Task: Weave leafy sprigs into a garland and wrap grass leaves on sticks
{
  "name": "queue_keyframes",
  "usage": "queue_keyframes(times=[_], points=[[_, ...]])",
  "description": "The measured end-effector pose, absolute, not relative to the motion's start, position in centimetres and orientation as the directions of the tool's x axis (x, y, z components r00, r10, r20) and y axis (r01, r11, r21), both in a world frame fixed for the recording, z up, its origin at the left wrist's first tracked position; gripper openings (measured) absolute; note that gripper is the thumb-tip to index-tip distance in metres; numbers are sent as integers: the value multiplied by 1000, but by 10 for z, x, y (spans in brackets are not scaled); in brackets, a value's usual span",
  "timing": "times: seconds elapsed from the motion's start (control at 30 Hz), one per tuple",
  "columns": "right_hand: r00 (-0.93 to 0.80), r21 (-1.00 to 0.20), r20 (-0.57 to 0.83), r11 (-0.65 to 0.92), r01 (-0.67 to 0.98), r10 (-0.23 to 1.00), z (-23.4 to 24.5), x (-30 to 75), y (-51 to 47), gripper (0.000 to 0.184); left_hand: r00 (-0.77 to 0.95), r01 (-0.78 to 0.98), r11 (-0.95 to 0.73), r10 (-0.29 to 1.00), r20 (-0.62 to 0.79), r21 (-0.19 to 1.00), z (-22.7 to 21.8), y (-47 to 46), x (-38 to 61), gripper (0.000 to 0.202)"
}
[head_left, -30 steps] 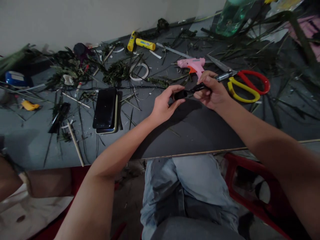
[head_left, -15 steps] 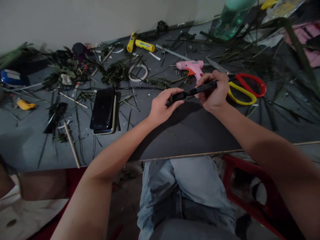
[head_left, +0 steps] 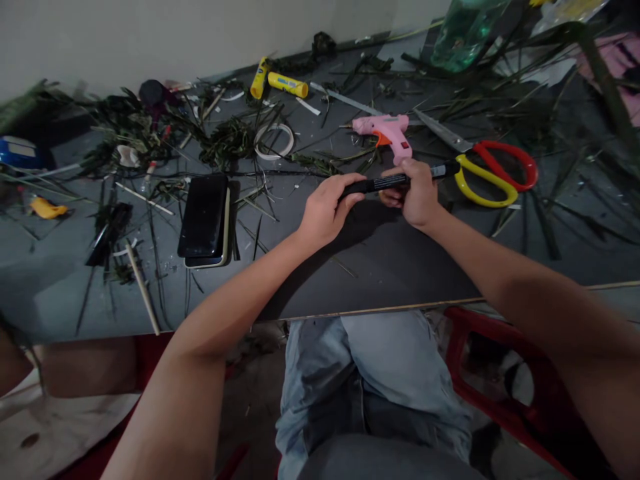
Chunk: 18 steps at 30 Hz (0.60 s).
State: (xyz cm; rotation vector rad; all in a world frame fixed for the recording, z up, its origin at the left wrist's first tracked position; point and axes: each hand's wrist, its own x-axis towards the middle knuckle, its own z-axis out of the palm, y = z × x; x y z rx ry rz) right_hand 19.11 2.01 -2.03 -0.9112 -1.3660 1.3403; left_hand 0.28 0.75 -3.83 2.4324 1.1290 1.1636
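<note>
Both my hands hold one black marker pen level above a dark board on the table. My left hand is closed on the pen's capped left end. Around its middle my right hand is wrapped, and the pen's grey tail sticks out to the right. A pink glue gun lies just behind my hands. Scissors with red and yellow handles lie to the right of them.
Two stacked phones lie to the left on the grey table. Green leaf strips, a tape ring, yellow glue tubes and a green bottle litter the back. A red stool stands below right.
The cap, held apart from the pen a second ago, is now pushed onto its tip. The pen has swung from tilted to level.
</note>
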Motion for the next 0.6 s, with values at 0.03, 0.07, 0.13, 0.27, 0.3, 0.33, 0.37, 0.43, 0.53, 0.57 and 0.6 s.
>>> queue_keyframes(times=[0.03,0.07,0.13,0.27,0.3,0.33,0.37,0.43,0.53,0.57,0.6], points=[[-274,-988,137,110,-112,952,-20,191,19,71,410,548,-694,709,573,467,-38,7,3,55],[-295,-987,145,118,-107,944,-20,191,18,73,427,544,-706,698,574,454,-38,6,4,56],[-304,-984,168,142,-104,938,-20,191,15,73,451,526,-726,680,579,443,-39,4,4,55],[-277,-978,208,191,-88,938,-25,192,9,69,471,487,-756,649,598,437,-41,2,4,51],[-276,-976,217,202,-81,936,-26,193,7,68,470,484,-761,642,606,431,-41,1,4,50],[-280,-973,229,216,-77,932,-27,193,7,66,468,483,-765,636,614,425,-41,0,4,49],[-285,-970,244,232,-76,927,-27,193,6,65,466,480,-770,630,621,421,-41,0,4,48],[-288,-963,270,258,-77,919,-27,193,4,65,467,469,-776,623,628,421,-41,-1,4,47],[-287,-963,269,264,-55,919,-25,194,3,66,474,462,-775,627,618,432,-40,-2,3,46],[-280,-963,266,263,-49,922,-25,194,2,67,476,462,-771,632,612,437,-39,-2,3,47],[-276,-962,269,268,-45,923,-25,194,2,67,477,462,-768,636,606,443,-39,-2,3,48]])
